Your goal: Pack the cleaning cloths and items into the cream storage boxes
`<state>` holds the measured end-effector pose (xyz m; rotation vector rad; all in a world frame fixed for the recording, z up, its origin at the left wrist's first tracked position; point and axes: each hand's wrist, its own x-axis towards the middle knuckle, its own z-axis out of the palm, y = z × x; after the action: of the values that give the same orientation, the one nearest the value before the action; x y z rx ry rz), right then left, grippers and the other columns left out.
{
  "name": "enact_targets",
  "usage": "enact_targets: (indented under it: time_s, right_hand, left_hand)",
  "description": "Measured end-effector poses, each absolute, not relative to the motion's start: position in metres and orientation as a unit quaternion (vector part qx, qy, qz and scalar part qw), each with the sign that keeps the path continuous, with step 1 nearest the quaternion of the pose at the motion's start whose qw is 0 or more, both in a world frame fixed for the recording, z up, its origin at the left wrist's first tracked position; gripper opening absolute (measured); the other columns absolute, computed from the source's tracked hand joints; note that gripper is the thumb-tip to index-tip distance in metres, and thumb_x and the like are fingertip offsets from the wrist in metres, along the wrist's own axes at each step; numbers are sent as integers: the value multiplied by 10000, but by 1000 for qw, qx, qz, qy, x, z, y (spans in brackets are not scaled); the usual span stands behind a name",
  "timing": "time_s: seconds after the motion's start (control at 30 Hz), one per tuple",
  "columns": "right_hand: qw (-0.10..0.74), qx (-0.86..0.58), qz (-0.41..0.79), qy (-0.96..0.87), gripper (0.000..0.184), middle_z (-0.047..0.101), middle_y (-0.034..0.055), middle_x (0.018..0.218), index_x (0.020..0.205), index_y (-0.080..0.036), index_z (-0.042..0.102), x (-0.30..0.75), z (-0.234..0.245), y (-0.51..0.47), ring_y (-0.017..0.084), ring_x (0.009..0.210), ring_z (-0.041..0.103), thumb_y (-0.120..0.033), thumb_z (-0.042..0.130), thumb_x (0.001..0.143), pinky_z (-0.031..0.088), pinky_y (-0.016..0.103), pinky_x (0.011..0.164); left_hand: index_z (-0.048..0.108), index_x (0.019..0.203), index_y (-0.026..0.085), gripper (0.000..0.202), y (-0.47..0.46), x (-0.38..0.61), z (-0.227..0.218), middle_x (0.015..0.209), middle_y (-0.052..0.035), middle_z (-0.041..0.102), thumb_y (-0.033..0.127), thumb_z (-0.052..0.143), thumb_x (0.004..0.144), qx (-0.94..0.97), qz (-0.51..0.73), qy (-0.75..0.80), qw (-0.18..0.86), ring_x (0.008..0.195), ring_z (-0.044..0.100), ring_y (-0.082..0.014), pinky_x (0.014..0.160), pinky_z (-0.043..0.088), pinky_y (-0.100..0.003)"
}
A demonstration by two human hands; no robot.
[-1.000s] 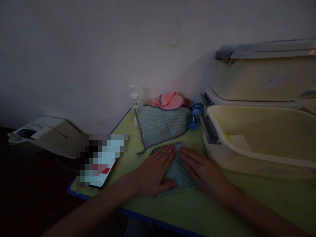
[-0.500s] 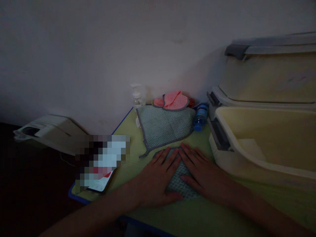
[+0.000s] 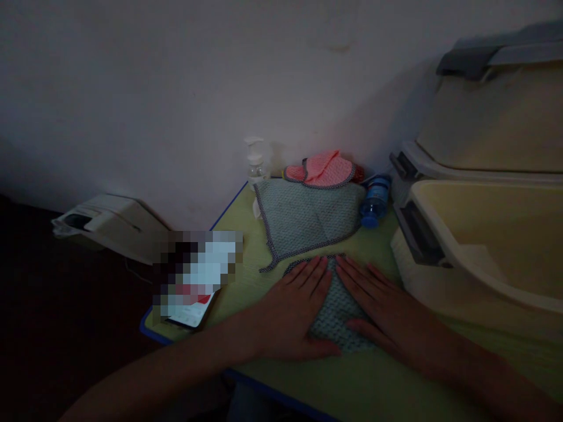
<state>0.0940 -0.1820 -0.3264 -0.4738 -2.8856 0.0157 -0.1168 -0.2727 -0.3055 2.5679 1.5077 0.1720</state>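
My left hand (image 3: 294, 310) and my right hand (image 3: 382, 310) both lie flat, fingers stretched out, on a small folded grey-green knitted cloth (image 3: 338, 310) on a light green table (image 3: 352, 381). The fingertips of the two hands almost meet over the cloth's far edge. Just beyond lies a larger grey-green cloth (image 3: 310, 217) with a dark checked border, spread flat. A pink cloth (image 3: 323, 169) is bunched behind that, near the wall.
A phone (image 3: 193, 287) with a lit screen rests at the table's left edge. A pump bottle (image 3: 255, 161) and a blue bottle (image 3: 373, 202) stand by the wall. Cream plastic bins (image 3: 484, 234) fill the right side. A white device (image 3: 109, 225) sits left of the table.
The view has shifted so everything sits further right and the bins loom closer. Both hands stay flat on the small cloth, about where they were on it.
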Motion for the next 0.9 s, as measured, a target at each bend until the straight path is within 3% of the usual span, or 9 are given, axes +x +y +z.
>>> enact_targets:
  time_s: [0.2,0.33,0.43,0.5,0.57,0.63,0.7,0.9]
  right_hand:
    - [94,-170,18,-981,745,240,148,1470,1451,-148,26,96,-325,-185,233,1352,245,-464,404,893,312,447,1067]
    - [97,-163,11,-982,711,266,158,1459,1444,-112,126,96,-320,-186,232,1351,249,-470,398,893,333,438,1058]
    - [120,-136,12,-983,661,336,154,1430,1414,-103,258,98,-307,-188,230,1327,307,-460,425,883,352,421,1048]
    - [135,-104,6,-985,589,433,149,1370,1346,-104,401,99,-297,-191,233,1275,390,-446,456,870,395,398,1013]
    - [137,-72,-5,-988,478,554,129,1255,1241,-124,528,99,-289,-196,225,1182,485,-416,471,867,437,371,963]
    - [128,-56,-8,-990,367,639,97,1113,1153,-151,594,99,-285,-201,207,1070,551,-351,456,877,462,350,911]
    - [116,-54,3,-992,316,664,77,1028,1110,-163,612,98,-284,-205,193,987,576,-271,429,876,477,332,859]
    - [101,-66,32,-992,320,645,73,1066,1103,-154,599,101,-286,-205,178,997,565,-119,396,859,484,287,851]
  left_hand:
    - [173,1399,24,897,-271,-116,-307,1480,-231,171,637,417,790,858,68,504,75,1392,96,-284,1114,184,-439]
    - [198,1386,4,880,-270,-118,-304,1473,-242,191,600,449,790,860,84,499,66,1386,140,-291,1098,236,-445]
    - [310,1343,42,715,-272,-122,-301,1448,-224,285,512,441,820,856,153,493,21,1356,252,-288,1062,301,-454]
    - [465,1221,78,509,-274,-123,-300,1319,-204,476,413,430,839,852,221,474,-22,1232,440,-280,976,400,-441]
    - [576,1028,109,318,-276,-124,-299,1058,-156,630,315,422,840,857,259,443,-53,972,594,-236,818,486,-389]
    - [595,864,137,210,-277,-123,-299,819,-86,641,244,417,833,877,240,411,-65,736,599,-179,663,490,-328]
    - [571,785,155,169,-276,-121,-299,707,-39,597,209,417,829,898,194,391,-63,637,561,-153,576,453,-297]
    - [520,833,176,101,-275,-120,-298,747,-3,572,254,459,812,919,97,383,-5,638,541,-152,519,398,-295]
